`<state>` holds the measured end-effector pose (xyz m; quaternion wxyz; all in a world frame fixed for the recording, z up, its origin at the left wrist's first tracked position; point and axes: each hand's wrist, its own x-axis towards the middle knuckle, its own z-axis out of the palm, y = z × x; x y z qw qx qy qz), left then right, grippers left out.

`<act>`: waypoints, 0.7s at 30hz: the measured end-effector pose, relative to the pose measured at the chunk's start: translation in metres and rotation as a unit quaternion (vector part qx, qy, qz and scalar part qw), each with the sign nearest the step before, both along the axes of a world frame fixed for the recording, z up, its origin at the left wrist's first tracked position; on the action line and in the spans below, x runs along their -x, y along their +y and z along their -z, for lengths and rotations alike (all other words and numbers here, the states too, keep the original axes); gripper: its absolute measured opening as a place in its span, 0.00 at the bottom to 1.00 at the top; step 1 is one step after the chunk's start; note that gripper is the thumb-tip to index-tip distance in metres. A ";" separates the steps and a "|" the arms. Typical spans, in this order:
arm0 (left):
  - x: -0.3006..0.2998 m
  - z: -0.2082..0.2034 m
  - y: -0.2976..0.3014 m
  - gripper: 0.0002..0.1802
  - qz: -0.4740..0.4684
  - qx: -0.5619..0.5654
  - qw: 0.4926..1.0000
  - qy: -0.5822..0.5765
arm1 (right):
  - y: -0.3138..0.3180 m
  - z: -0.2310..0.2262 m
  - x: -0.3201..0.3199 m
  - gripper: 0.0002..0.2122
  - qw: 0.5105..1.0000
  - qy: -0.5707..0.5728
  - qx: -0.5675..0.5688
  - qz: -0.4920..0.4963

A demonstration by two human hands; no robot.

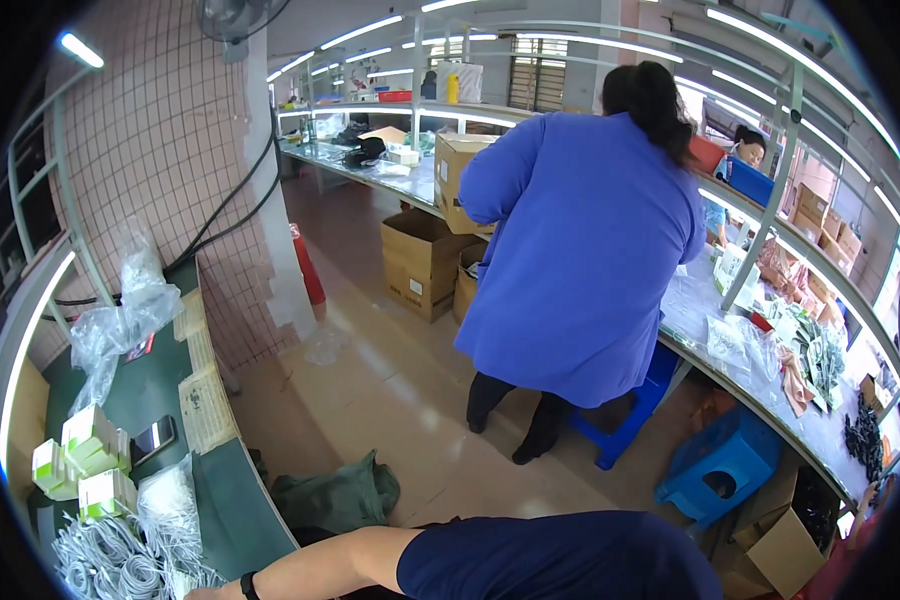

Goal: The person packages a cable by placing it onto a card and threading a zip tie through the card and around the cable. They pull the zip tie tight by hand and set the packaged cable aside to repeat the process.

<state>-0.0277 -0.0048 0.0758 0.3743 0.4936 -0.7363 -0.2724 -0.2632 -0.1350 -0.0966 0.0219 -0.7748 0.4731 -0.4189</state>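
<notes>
My right arm reaches leftward along the lower edge, in a short navy sleeve with a black band at the wrist. Only a sliver of my right hand (208,594) shows at the bottom, its fingers cut off by the frame. It is nearest to a pile of grey coiled cables (105,558) on the green bench top (235,490). Beside the coils lies a clear bag of pale strands (170,500). Behind them stand several small white-and-green boxes (90,440), with a dark phone (154,438) to their right. My left hand is out of view.
A person in a blue coat (580,250) stands, back turned, at the opposite bench (700,320). Blue stools (720,465), open cartons (425,265), a dark green cloth bag (340,495) and a red cylinder (307,265) stand or lie on the floor. Clear plastic bags (120,320) lie on my bench.
</notes>
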 end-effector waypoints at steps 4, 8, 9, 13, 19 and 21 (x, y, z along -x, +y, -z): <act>-0.018 0.011 -0.011 0.21 -0.007 0.009 1.000 -0.015 | -0.008 0.003 -0.013 0.10 0.999 0.045 0.014 0.000; -0.005 0.028 -0.016 0.21 0.012 0.019 0.998 0.051 | -0.021 0.020 0.016 0.07 0.979 0.145 0.034 0.142; 0.003 0.028 -0.018 0.21 0.028 0.019 0.998 0.048 | -0.019 0.024 0.031 0.08 0.960 0.181 0.037 0.210; -0.042 0.030 -0.027 0.20 0.007 0.029 1.000 0.011 | 0.002 -0.031 -0.009 0.08 0.976 0.182 -0.033 0.117; -0.005 0.007 -0.005 0.23 0.011 -0.001 0.998 0.055 | 0.055 -0.062 0.057 0.05 0.929 0.269 -0.170 0.189; 0.000 0.000 0.000 0.24 0.006 -0.005 0.998 0.059 | 0.056 -0.048 0.069 0.05 0.938 0.242 -0.165 0.185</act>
